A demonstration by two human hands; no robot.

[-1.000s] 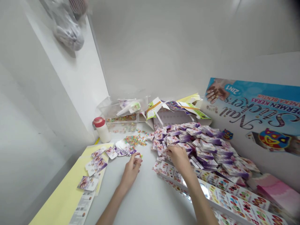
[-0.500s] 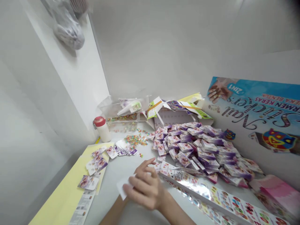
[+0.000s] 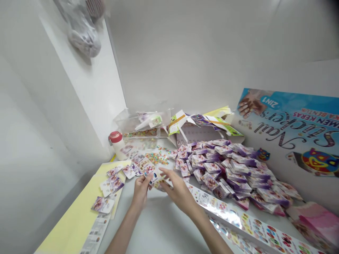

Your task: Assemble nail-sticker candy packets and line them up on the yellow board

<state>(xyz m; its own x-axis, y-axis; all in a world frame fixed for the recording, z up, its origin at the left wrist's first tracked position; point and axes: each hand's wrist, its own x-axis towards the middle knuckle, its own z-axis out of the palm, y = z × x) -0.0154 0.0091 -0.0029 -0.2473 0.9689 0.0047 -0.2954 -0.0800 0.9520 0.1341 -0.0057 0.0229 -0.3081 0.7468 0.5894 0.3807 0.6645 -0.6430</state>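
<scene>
My left hand (image 3: 141, 192) and my right hand (image 3: 178, 193) meet over the white tabletop (image 3: 159, 225), both pinching a small white printed card (image 3: 159, 179) at its edges. Part of the card is hidden by my fingers. Just beyond them lies a loose heap of colourful small candies (image 3: 156, 158). Several printed cards (image 3: 135, 170) lie fanned out beside the heap. To the right of my right hand rises a large pile of purple-and-white packets (image 3: 225, 173).
A long strip of nail-sticker sheets (image 3: 249, 227) runs along the pile's near side, with a pink box (image 3: 317, 222) at the right. Beyond stand a clear plastic box (image 3: 140, 127), a red-capped bottle (image 3: 116, 141), torn packaging (image 3: 203, 123) and a blue "Nail Stickers" banner (image 3: 288, 130). Cards lie on a yellow sheet (image 3: 79, 211) at left.
My left hand has come back into view beside my right hand. My right hand has moved up and away from the lower centre, and the card now sits between both hands near the candies.
</scene>
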